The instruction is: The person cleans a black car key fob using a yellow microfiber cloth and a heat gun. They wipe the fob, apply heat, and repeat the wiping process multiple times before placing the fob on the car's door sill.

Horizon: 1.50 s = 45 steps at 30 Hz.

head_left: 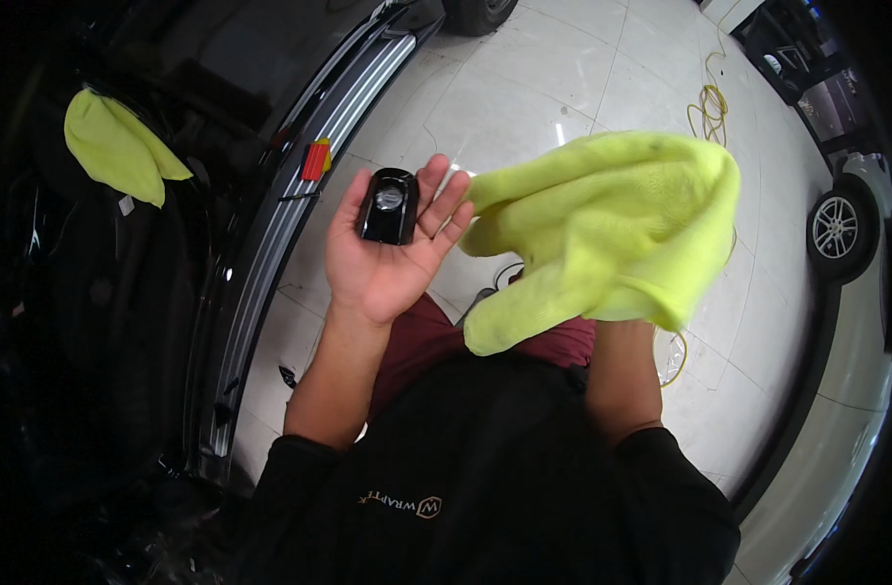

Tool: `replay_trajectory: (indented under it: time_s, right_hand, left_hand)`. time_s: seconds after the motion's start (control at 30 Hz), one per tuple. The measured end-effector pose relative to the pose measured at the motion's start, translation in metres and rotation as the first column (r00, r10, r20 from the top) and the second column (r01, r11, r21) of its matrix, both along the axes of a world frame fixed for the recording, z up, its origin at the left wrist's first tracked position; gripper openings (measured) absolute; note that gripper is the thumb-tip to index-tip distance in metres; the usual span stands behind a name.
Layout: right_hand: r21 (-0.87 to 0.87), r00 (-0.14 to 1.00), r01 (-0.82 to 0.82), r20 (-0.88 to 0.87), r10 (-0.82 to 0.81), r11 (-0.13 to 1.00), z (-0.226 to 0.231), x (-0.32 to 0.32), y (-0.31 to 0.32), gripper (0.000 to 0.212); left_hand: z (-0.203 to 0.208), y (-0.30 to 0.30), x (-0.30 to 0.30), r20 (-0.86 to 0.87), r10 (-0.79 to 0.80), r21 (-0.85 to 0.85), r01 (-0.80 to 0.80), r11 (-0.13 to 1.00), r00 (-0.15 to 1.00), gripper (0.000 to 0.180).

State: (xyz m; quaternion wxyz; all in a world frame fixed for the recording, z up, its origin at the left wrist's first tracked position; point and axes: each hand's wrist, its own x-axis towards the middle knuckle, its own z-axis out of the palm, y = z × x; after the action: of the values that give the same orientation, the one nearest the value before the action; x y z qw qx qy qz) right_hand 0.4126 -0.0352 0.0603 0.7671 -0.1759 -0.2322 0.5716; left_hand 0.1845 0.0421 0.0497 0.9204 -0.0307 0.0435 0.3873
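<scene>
My left hand point(373, 278) is turned palm up, thumb on one side and fingers on the other of a small glossy black piece point(389, 207). That piece has a rounded top and a round grey spot on its face; its exact kind I cannot make out. On my right, a yellow-green microfiber cloth point(612, 214) hangs in loose folds over my right hand and hides its fingers. Only my right forearm point(626, 375) shows below it. The cloth's left corner comes close to the fingertips of my left hand.
A black car stands open at the left, with a silver door sill point(261, 229). On the sill lies a red and yellow squeegee point(316, 159). Another yellow-green cloth point(124, 146) rests inside. Yellow cable point(709, 109) coils on the tiled floor point(534, 73); a light-coloured car point(836, 419) stands right.
</scene>
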Motion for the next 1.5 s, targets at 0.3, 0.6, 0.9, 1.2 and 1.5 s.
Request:
replay_trajectory:
  time_s: [0.3, 0.6, 0.9, 1.2, 1.5]
  right_hand:
    - [-0.163, 0.932, -0.175, 0.29, 0.217, 0.971, -0.015, -0.048, -0.018, 0.038]
    - [-0.225, 0.804, -0.27, 0.483, 0.348, 0.936, -0.014, -0.069, -0.047, 0.033]
    - [-0.236, 0.754, -0.309, 0.53, 0.388, 0.922, -0.017, -0.104, -0.055, 0.03]
    - [0.144, 0.016, -0.239, 0.989, -0.144, 0.96, -0.021, -0.089, 0.011, 0.028]
    - [0.011, -0.621, -0.235, 0.767, -0.158, 0.972, -0.007, -0.066, 0.045, 0.033]
  left_hand:
    - [-0.009, 0.007, -0.016, 0.38, -0.167, 0.329, 0.035, 0.944, 0.91, 0.071]
    - [-0.008, 0.004, -0.01, 0.308, -0.148, 0.437, -0.002, 0.899, 0.94, 0.072]
    - [0.009, -0.009, -0.019, -0.311, 0.393, 0.752, -0.03, 0.659, 0.865, 0.057]
    - [0.014, -0.011, -0.016, -0.588, 0.422, 0.618, 0.046, 0.785, 0.69, 0.031]
    - [-0.052, 0.006, -0.018, -0.579, -0.018, -0.106, -0.054, 0.993, 0.815, 0.033]
